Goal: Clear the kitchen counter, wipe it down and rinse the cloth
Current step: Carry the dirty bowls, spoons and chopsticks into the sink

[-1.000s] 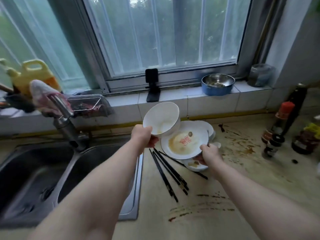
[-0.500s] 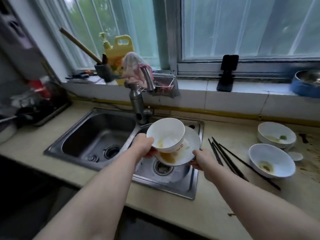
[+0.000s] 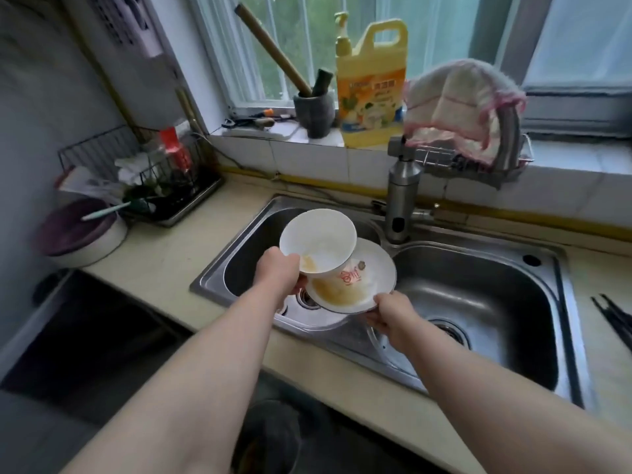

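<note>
My left hand (image 3: 277, 272) grips a white bowl (image 3: 319, 241) by its rim, tilted, with a sauce smear inside. My right hand (image 3: 393, 316) holds a white plate (image 3: 359, 285) by its near edge; the plate carries brown sauce and a red mark. Both dishes hang over the left basin of the steel double sink (image 3: 561, 268), the bowl overlapping the plate's far left part. A pink-edged white cloth (image 3: 458, 104) is draped over the tap (image 3: 400, 200) and a wire rack behind the sink.
A yellow detergent jug (image 3: 371, 83) and a dark mortar with a wooden stick (image 3: 313, 114) stand on the sill. A wire dish rack (image 3: 150, 176) and a purple-lidded pot (image 3: 80, 230) sit at left. Black chopsticks (image 3: 615, 319) lie on the counter at far right.
I have carried the bowl and plate leftwards from the counter, past the right basin, to over the left basin. The view has swung left, and the other bowls have dropped out of sight.
</note>
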The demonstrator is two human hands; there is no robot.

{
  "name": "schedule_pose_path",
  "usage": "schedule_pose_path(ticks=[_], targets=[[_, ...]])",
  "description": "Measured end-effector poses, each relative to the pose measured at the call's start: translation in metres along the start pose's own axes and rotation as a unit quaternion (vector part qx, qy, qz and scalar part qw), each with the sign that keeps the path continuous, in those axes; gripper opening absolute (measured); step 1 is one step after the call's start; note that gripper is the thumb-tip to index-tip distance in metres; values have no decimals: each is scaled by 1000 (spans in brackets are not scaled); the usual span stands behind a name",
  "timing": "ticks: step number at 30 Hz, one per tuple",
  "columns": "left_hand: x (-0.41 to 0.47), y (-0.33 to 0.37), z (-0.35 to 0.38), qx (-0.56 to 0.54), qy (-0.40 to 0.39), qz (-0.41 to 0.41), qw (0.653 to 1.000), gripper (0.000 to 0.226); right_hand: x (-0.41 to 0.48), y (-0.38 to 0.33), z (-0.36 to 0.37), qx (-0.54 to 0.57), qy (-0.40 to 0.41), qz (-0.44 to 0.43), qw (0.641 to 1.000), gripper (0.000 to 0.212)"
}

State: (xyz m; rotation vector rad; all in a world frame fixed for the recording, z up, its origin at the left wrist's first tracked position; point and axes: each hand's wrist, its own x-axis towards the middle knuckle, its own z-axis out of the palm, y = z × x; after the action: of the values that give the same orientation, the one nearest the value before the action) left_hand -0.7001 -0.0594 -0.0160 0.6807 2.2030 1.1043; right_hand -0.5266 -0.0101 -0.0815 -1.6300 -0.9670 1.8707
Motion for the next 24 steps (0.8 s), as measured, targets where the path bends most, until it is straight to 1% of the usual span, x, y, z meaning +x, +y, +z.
schedule_pose_path(ticks=[5, 9, 11, 15, 21, 24], targets=[[45, -11, -27, -12, 55, -32, 998, 18, 31, -8, 59, 14, -3, 34, 999, 36], [81, -25, -34, -13, 73, -68, 995, 24, 61, -9, 92, 28, -2, 72, 997, 35], [99, -31, -35, -16, 73, -85, 994, 27, 77, -7, 102, 32, -10, 97, 995, 30], [137, -49, -28, -4, 49, -120, 992, 31, 117, 10, 116, 24, 6, 141, 990, 27], [173, -77, -12, 4, 35, -168, 985, 35, 158, 23, 125, -29, 29, 205, 978, 39], [188, -93, -5, 19, 34, -179, 983, 37, 164, 19, 132, -26, 29, 228, 973, 39]])
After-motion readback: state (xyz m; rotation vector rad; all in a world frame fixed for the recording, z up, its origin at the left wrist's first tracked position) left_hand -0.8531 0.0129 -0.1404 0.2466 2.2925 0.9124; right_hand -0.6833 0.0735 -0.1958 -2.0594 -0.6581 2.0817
